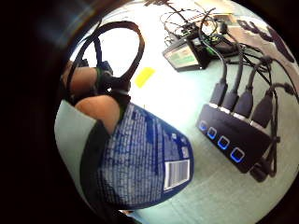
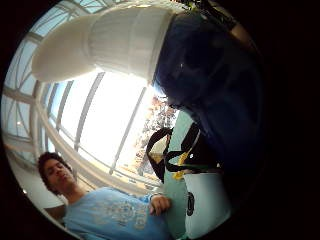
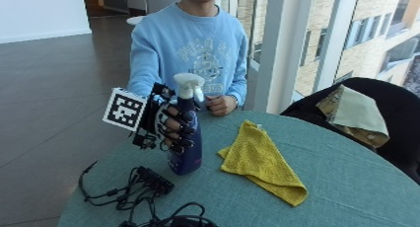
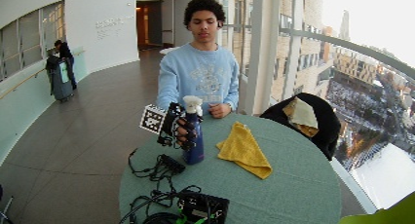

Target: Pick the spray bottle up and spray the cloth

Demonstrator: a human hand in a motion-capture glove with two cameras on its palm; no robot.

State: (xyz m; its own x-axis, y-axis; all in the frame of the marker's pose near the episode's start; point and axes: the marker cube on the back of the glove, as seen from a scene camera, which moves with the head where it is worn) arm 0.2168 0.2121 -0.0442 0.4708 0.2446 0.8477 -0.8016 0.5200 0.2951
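On the near side of the round green table point(image 3: 341, 187), a black hub point(image 3: 152, 178) and its cords lie close to the rim. Just beyond them the gloved right hand point(image 3: 176, 122) curls its fingers around a dark blue spray bottle point(image 3: 187, 155), upright, base at the tabletop. Its label's small print and barcode can't be read. A yellow cloth point(image 3: 262, 160) lies beside it, apart, with bare tabletop beyond. The bare left hand point(image 3: 220, 104) rests fisted at the far edge.

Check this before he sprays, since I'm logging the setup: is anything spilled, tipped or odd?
Nothing stands out. The spray bottle stands upright in the gloved right hand, and the yellow cloth lies folded and dry-looking on the table beside it.
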